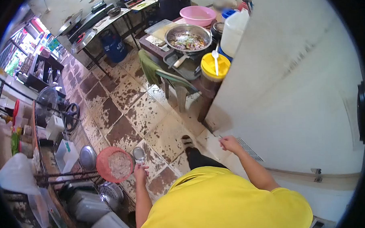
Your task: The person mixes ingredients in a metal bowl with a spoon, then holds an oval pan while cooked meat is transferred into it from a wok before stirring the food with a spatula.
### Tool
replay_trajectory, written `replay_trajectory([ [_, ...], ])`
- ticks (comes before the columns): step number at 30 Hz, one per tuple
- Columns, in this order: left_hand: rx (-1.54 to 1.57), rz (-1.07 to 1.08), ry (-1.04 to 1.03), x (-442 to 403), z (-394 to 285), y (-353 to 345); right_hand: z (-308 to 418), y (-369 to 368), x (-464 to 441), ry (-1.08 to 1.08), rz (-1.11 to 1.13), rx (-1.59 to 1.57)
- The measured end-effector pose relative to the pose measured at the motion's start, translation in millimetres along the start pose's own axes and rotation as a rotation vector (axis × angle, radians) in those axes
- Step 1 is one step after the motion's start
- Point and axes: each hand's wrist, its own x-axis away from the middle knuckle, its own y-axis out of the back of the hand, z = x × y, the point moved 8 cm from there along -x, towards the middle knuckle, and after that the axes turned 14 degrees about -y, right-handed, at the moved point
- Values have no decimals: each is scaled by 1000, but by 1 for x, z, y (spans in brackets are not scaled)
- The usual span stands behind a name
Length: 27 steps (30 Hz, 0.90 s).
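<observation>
My left hand point(140, 171) is closed round the handle of a metal ladle point(139, 153), its round bowl pointing away from me. Right beside the ladle is an orange-red plastic basket point(102, 168) with a pale, shredded-looking food point(120, 165) in it; whether my hand touches the basket I cannot tell. My right hand point(230, 145) is out in front of the white wall-like panel, fingers pinched together. A thin sliver shows at its fingertips, too small to name.
Ahead, a table carries a steel bowl of chopped food point(188, 38), a pink basin point(198, 16) and a yellow-lidded container point(215, 66). A green cloth point(149, 67) hangs from a chair. Wire racks point(86, 135) line the left. A blue gas cylinder point(113, 47) stands farther back, near another person point(174, 5).
</observation>
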Motion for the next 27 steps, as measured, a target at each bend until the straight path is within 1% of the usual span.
replay_trajectory([
  [2,130,-10,-91,22,-22,-34,61,5,23,126,-90,50],
  [3,52,-68,-86,-27,-73,26,122,-72,-31,147,-7,-27],
  [4,77,-83,-102,-40,-86,20,152,-79,-55,204,-12,-42],
  [6,118,-109,-137,-78,-120,-12,263,-76,-60,416,-112,234],
  [8,233,-78,-191,-106,-171,-20,338,-119,-64,334,219,20],
  [9,297,-55,-205,-117,-196,-27,377,-141,-62,397,367,54],
  [10,331,-21,-201,-127,-228,-34,410,-161,-61,469,403,81],
  [12,447,-15,-343,-158,-287,-53,465,-191,-44,493,591,48],
  [13,507,-19,-414,-173,-319,-62,488,-206,-41,504,648,129],
  [14,617,-20,-431,-184,-353,-75,504,-219,-39,517,706,206],
  [17,719,129,-356,-243,-406,-113,553,-217,-57,669,595,-11],
  [19,438,267,-413,-283,-444,-137,570,-205,-89,649,387,-159],
  [20,552,368,-329,-303,-459,-156,579,-189,-103,635,289,-241],
  [22,574,498,-255,-328,-492,-197,586,-162,-126,631,76,-407],
  [23,474,620,-270,-331,-511,-218,587,-153,-139,642,-38,-511],
  [24,457,663,-228,-340,-517,-238,593,-139,-142,625,-126,-559],
  [25,455,749,-266,-345,-526,-260,597,-122,-142,599,-210,-599],
  [26,419,812,-226,-350,-525,-282,595,-105,-142,567,-292,-637],
  [27,409,874,-194,-347,-530,-300,594,-92,-145,554,-327,-697],
])
